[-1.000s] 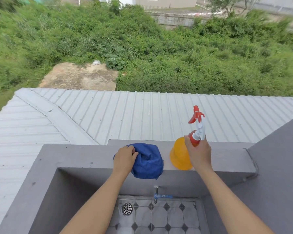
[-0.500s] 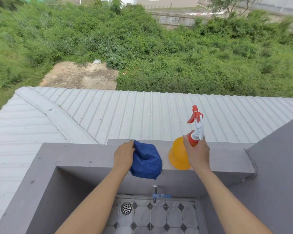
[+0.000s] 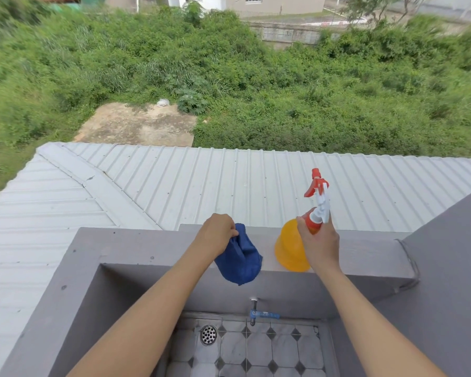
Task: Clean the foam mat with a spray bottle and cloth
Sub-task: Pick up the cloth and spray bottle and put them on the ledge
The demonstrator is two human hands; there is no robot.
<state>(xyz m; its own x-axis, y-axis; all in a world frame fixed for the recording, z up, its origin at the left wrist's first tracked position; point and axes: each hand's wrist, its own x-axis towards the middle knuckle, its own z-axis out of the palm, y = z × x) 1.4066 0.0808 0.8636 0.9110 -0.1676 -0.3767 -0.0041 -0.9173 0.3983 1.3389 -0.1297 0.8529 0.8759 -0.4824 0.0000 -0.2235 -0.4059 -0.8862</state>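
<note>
A blue cloth (image 3: 239, 261) hangs bunched from my left hand (image 3: 217, 235), which pinches its top edge over the grey concrete ledge (image 3: 136, 243). To its right stands a spray bottle (image 3: 290, 247) with a round yellow body and a red-and-white trigger head. My right hand (image 3: 320, 242) is closed around the bottle's neck just below the trigger. The bottle's base sits on or just above the ledge. No foam mat is in view.
Below the ledge is a tiled wash basin floor (image 3: 259, 349) with a round drain (image 3: 208, 334) and a tap with a blue handle (image 3: 264, 313). A grey wall (image 3: 452, 281) rises on the right. Beyond the ledge lie a corrugated metal roof (image 3: 174, 186) and dense green bushes.
My left hand has gathered the cloth and lifted it off the ledge, so it now hangs down bunched. My right hand keeps its hold on the bottle's neck.
</note>
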